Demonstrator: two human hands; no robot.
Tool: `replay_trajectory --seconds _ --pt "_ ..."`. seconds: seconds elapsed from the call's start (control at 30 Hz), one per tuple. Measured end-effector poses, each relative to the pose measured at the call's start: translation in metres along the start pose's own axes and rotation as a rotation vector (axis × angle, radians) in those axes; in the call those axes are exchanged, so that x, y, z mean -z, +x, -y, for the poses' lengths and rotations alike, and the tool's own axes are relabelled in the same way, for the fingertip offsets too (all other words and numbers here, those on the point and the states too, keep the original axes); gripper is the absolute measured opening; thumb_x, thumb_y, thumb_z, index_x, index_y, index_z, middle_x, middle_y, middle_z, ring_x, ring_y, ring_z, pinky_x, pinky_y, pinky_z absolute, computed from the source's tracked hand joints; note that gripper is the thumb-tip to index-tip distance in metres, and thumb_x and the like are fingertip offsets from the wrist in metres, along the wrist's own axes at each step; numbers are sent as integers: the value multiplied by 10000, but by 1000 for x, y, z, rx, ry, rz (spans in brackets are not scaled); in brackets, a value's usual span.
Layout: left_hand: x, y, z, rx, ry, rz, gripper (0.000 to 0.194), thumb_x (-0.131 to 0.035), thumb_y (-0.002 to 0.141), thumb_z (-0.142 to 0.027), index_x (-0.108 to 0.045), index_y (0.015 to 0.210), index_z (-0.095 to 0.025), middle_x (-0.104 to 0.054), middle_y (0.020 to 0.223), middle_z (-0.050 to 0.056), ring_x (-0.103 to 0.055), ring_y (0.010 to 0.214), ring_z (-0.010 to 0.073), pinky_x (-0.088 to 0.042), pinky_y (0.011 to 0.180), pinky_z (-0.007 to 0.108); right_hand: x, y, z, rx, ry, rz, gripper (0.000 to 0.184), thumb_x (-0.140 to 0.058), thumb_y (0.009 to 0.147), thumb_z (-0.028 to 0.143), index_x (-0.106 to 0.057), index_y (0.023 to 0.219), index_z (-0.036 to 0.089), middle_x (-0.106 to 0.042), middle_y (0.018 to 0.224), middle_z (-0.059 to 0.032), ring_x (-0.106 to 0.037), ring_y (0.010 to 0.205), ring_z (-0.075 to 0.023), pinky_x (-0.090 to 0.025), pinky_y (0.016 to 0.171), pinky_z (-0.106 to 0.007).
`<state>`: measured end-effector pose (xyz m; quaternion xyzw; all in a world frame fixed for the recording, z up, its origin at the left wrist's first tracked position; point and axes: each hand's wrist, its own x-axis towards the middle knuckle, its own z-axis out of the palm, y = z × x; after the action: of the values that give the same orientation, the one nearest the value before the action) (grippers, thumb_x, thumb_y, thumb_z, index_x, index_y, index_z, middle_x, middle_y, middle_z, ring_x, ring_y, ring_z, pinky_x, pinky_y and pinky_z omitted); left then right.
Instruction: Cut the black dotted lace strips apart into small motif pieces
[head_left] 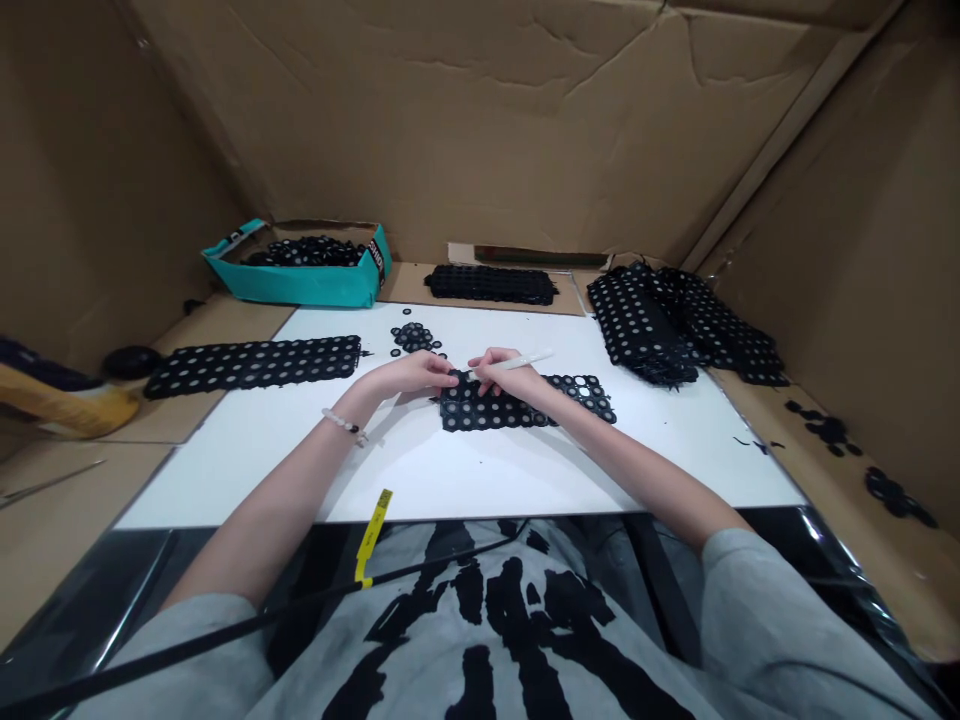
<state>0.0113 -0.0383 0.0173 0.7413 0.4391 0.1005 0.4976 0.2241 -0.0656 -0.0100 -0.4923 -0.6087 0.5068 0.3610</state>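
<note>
A black strip with rows of pale round spots (480,412) lies flat on the white board, with a few white gaps near its right end. My left hand (421,374) is closed, fingertips pinching the strip's upper left corner. In my right hand (501,372) is a slim white pen-like tool (525,360), its back end pointing right and its tip low over the strip's upper left part. The fingers hide the exact tip. Just behind my left hand sits a small pile of black rings (414,337).
Another spotted strip (255,366) lies at left. Behind stand a teal box (300,286) of black pieces and a stacked bundle (491,284). More strips (645,330) are heaped at right, near loose black pieces (829,430). A yellow-and-blue container (60,395) is far left. Cardboard walls (480,130) enclose the table.
</note>
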Motion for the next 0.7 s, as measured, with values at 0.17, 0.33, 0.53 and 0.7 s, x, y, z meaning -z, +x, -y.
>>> replay_trajectory --seconds 0.17,0.33,0.53,0.7 --pt "1 3 4 32 10 -73 390 -741 652 -509 -686 802 -154 -570 625 -1 -448 563 122 -300 520 252 -12 1 -11 26 7 -62 121 -595 752 279 -531 688 200 -633 607 13 -623 563 -127 -396 478 -202" --pt "1 7 9 36 -22 -37 399 -726 671 -513 -700 823 -145 -528 582 -10 -387 522 108 -251 492 254 -13 -4 -14 77 -58 -83 118 -588 758 305 -567 713 197 -625 590 34 -598 572 -121 -442 587 -233" --pt "1 7 10 67 -198 72 394 -779 620 -475 -695 797 -134 -491 589 -22 -380 539 101 -278 507 240 -21 -12 -7 168 -176 -137 94 -530 767 279 -538 707 206 -619 628 48 -588 630 -128 -428 646 -251" --pt "2 6 8 65 -201 102 424 -768 628 -499 -681 838 -142 -511 632 -17 -416 580 114 -306 543 247 -23 -13 -10 239 -203 -163 101 -517 775 296 -527 721 212 -589 614 52 -562 633 -131 -401 625 -249"
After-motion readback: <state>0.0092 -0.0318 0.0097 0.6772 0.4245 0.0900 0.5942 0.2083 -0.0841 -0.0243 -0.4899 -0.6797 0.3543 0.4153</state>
